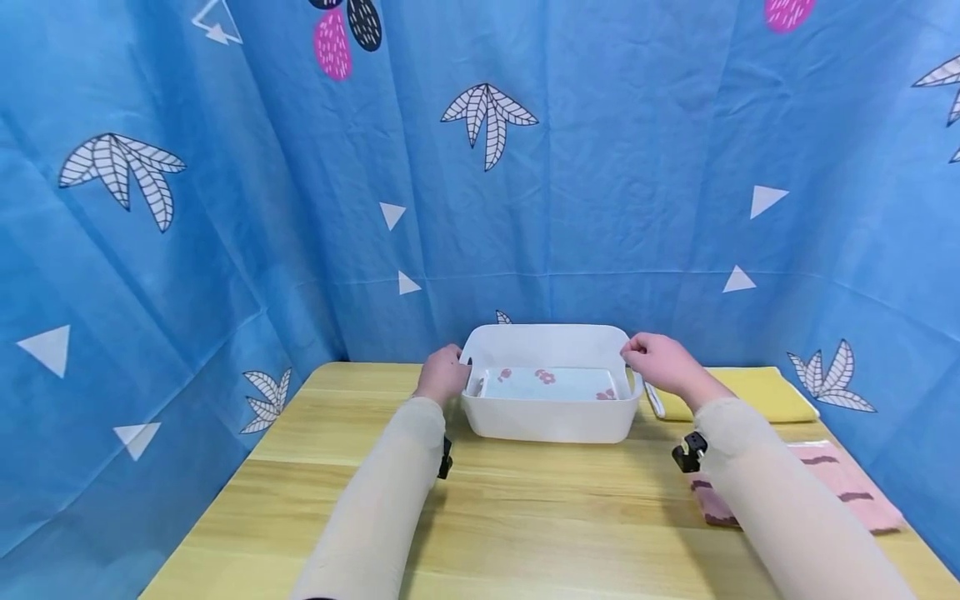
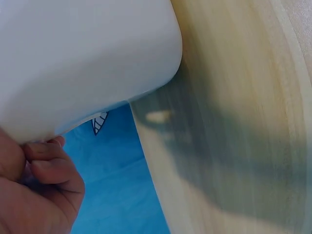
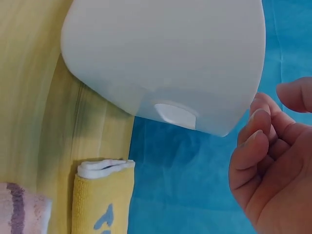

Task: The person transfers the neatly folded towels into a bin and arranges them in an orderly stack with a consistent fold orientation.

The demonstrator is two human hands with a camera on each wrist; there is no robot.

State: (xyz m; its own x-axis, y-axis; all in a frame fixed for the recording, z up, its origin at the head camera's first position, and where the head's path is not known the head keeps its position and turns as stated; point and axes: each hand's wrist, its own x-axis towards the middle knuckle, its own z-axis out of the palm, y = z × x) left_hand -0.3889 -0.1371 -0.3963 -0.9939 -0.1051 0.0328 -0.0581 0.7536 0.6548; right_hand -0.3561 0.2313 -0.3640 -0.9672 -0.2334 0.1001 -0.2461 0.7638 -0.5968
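Note:
A white plastic storage basket [image 1: 547, 421] with handle holes in its ends rests at the far edge of the table. Inside it lies a flat pale-blue piece with pink flowers [image 1: 551, 383], probably a folded cloth. At the basket's left end, my left hand [image 1: 444, 375] grips the rim, fingers curled against it in the left wrist view. My right hand [image 1: 663, 362] is at the opposite end. In the right wrist view its loosely bent fingers [image 3: 251, 156] are right beside the rim, with the thumb held apart from them.
A folded yellow towel [image 1: 750, 392] with a white edge lies right of the basket. Nearer, a pink towel [image 1: 847, 483] with dark stripes is partly hidden under the right sleeve. Blue patterned curtain [image 1: 600, 208] hangs behind and on both sides of the wooden table [image 1: 540, 517].

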